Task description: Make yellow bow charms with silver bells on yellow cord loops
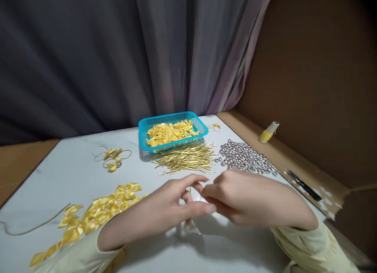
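Note:
My left hand (pixel 176 202) and my right hand (pixel 232 194) meet above the table, fingertips close together. The right hand's fingers are curled in a pinch. My left thumb and forefinger reach toward the right fingertips, with the other fingers bent. A thin wire-like strand and a whitish, see-through bit (pixel 196 194) show between the hands. What the fingertips grip is mostly hidden. Yellow satin bows (pixel 97 214) lie beside my left forearm. Just beyond the hands is a pile of gold twist ties (pixel 185 158). Silver beads (pixel 246 157) are heaped past my right hand.
A blue basket (pixel 143 141) of yellow bows stands at the back. Left of it lie wire loops with bows (pixel 113 159). A cord (pixel 38 227) is at far left. Black-handled snips (pixel 304 184) and a yellow-white tube (pixel 268 132) lie along the right edge, beside a brown wall.

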`<state>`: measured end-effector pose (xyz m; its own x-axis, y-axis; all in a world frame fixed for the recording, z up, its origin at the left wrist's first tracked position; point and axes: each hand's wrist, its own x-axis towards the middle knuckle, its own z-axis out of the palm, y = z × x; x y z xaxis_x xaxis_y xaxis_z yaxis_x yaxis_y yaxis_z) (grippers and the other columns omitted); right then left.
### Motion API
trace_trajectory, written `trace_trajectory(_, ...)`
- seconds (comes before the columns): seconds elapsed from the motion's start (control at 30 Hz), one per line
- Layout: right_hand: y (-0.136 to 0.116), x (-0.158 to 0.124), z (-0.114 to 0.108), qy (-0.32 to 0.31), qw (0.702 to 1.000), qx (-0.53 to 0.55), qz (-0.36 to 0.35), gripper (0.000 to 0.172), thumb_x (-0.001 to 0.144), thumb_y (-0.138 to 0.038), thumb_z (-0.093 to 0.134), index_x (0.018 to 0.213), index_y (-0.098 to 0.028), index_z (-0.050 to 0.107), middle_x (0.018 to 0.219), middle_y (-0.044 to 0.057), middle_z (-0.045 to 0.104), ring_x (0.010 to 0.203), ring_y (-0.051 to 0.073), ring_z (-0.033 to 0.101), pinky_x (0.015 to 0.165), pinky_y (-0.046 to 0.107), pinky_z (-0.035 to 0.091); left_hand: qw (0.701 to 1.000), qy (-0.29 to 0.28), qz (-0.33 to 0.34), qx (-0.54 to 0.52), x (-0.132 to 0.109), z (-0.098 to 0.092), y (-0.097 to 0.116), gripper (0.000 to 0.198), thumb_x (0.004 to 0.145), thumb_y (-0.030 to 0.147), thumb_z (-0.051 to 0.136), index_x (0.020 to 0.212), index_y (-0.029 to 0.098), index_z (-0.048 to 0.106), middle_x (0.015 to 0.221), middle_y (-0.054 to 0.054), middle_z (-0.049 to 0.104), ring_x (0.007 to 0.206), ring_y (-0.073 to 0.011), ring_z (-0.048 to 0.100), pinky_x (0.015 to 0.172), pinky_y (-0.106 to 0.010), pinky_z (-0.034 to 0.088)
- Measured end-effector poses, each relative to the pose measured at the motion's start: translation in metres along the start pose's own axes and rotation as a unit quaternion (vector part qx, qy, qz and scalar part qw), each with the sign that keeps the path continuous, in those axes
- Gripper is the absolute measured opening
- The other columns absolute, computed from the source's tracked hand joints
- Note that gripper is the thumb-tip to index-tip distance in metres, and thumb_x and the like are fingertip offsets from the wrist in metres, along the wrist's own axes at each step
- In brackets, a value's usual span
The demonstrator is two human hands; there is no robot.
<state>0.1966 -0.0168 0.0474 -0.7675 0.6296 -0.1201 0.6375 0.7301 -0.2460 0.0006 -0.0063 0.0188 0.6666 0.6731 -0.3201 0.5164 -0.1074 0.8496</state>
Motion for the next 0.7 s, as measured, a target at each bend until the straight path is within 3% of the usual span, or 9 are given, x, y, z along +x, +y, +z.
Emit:
trace_trajectory(0.13,-0.006,-0.014,0.005,-0.047,0.998,-0.044,-0.012,0.011,0.074,-0.007,0.052,0.074,-0.012,0.061,0.052,0.0,0.052,0.043,0.007,0.015,0.041,0.024,0.015,0.999,-0.04,-0.009,-0.021,0.011,0.015,-0.004,0.028,0.087,0.037,0.052,0.107,0.019,0.061,0.074,0.003,0.061,0.062,-0.0119,0.049,0.053,-0.021,0.034)
trace_trajectory(0.2,-0.004,-0.02,0.011,-0.056,0.998,-0.036,-0.004,0.015,0.075,-0.007,0.05,0.079,-0.012,0.063,0.053,0.0,0.054,0.043,0.008,0.015,0.041,0.024,0.016,0.997,-0.069,-0.013,-0.025,0.014,0.022,-0.007,0.021,0.088,0.033,0.048,0.085,0.017,0.061,0.066,0.003,0.059,0.058,-0.011,0.047,0.053,-0.021,0.033)
trace_trajectory(0.3,0.002,-0.028,0.023,-0.08,0.997,-0.006,0.012,0.016,0.08,-0.01,0.047,0.079,-0.013,0.063,0.054,0.0,0.055,0.043,0.008,0.018,0.041,0.023,0.017,0.997,-0.079,-0.015,-0.009,0.02,0.03,-0.012,0.027,0.087,0.029,0.046,0.065,0.016,0.054,0.057,0.003,0.054,0.054,-0.01,0.043,0.055,-0.022,0.033)
trace_trajectory(0.57,0.015,-0.039,0.055,-0.042,0.991,0.117,0.037,0.018,0.086,-0.015,0.045,0.085,-0.015,0.063,0.064,0.001,0.06,0.049,0.008,0.034,0.048,0.019,0.027,0.996,-0.088,-0.002,0.022,0.03,0.042,-0.019,0.03,0.09,0.03,0.042,0.067,0.017,0.055,0.06,0.002,0.059,0.055,-0.0108,0.049,0.059,-0.022,0.037)
trace_trajectory(0.7,0.026,-0.056,0.059,0.016,0.984,0.158,0.08,0.016,0.087,-0.017,0.051,0.087,-0.022,0.066,0.072,-0.004,0.066,0.059,0.006,0.052,0.057,0.014,0.037,0.996,-0.088,0.014,0.03,0.032,0.045,-0.019,0.031,0.093,0.032,0.039,0.077,0.017,0.061,0.061,0.003,0.058,0.059,-0.0119,0.053,0.062,-0.023,0.039)
